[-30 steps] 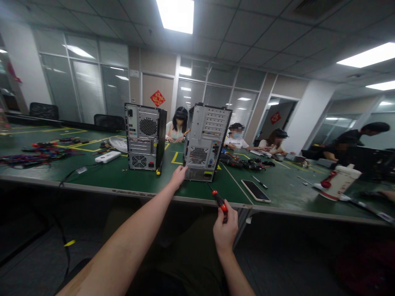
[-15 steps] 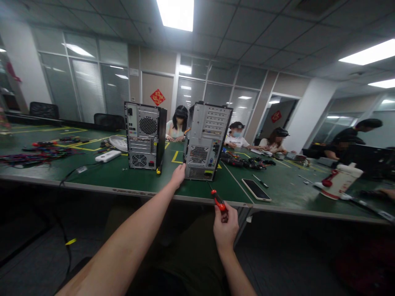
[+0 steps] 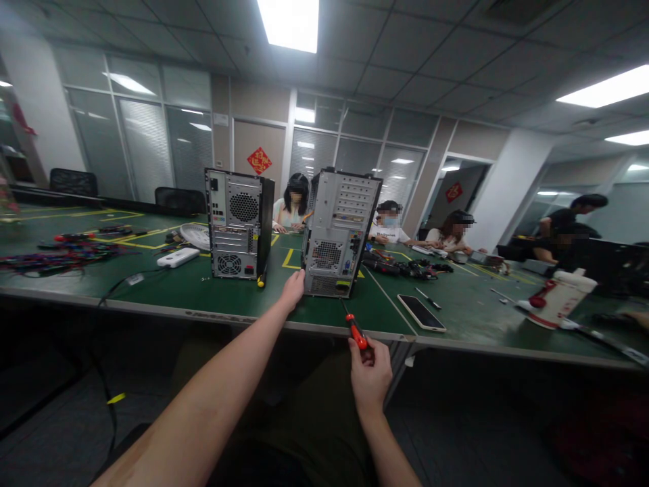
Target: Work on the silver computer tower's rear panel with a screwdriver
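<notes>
My right hand [image 3: 372,374] pinches the end of a red-and-black screwdriver [image 3: 356,333] between closed fingers. The screwdriver's shaft points up and away, its tip close to the bottom edge of a silver computer case [image 3: 329,230]; whether it touches cannot be made out. That case stands upright, its back panel of vents and ports facing me. My left hand [image 3: 294,289] grips its lower left edge, with the fingertips partly hidden behind it. To the left, a second computer case [image 3: 234,226] stands upright with its back panel towards me.
A yellow-handled tool [image 3: 261,279] lies beside the left case. Near the front edge on the right are a phone [image 3: 420,312] and a pen-like tool [image 3: 428,298]. A white cup [image 3: 562,297] stands further right. Bundled cables [image 3: 61,260] lie left. Several people sit across the table [image 3: 152,297].
The screwdriver's handle has turned slightly in my right hand and its lower end has shifted a little left. My left hand and both cases stay put. A person at far right has moved left.
</notes>
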`<act>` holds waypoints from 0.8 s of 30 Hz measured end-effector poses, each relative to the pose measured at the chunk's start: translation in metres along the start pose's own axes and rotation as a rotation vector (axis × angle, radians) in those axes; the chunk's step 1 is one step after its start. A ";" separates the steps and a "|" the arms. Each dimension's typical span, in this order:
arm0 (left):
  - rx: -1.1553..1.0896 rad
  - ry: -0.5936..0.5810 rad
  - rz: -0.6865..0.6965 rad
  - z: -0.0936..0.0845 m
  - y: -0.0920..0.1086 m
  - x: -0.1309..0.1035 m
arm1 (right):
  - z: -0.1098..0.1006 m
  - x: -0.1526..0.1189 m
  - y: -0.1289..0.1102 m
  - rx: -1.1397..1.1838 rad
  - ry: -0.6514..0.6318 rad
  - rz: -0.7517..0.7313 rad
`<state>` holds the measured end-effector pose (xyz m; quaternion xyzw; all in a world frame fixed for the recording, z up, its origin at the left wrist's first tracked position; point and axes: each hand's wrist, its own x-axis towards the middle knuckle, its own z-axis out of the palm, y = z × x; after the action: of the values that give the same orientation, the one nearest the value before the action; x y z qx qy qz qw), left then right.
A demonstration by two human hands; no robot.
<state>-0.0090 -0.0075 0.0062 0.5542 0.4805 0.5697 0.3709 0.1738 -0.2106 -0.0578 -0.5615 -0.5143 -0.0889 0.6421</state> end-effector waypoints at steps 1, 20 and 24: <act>0.006 0.002 -0.002 0.000 0.000 0.000 | 0.000 0.000 0.000 -0.002 0.001 -0.006; 0.044 0.015 -0.015 -0.001 0.004 -0.002 | -0.001 0.002 -0.006 0.026 0.062 -0.092; 0.026 -0.001 -0.027 -0.002 0.006 -0.003 | 0.000 0.003 -0.004 0.014 0.076 -0.137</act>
<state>-0.0101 -0.0125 0.0113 0.5525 0.4951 0.5581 0.3717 0.1721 -0.2102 -0.0529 -0.5167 -0.5276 -0.1504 0.6573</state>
